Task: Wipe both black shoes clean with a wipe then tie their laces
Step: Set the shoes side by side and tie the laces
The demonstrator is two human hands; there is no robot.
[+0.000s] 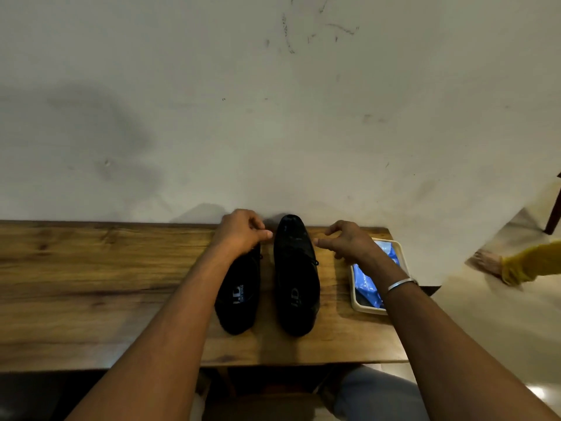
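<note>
**Two black shoes on the worktop, lacing stage**

My forearms reach over the worktop (91, 268) edge to two shoes standing side by side, toes to the wall. Right shoe (296, 278) shows a knot; left shoe (239, 299) is part hidden. No wipe is in hand, so wiping seems finished. Left hand (243, 230) pinches, perhaps a lace; right hand (349, 241) hovers half-open beside a tray (356, 302).

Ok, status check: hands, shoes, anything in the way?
Left hand pinched over left shoe, right hand open beside right shoe. Right shoe's lace looks knotted. Tray with blue wipes off right; nothing blocking.
</note>
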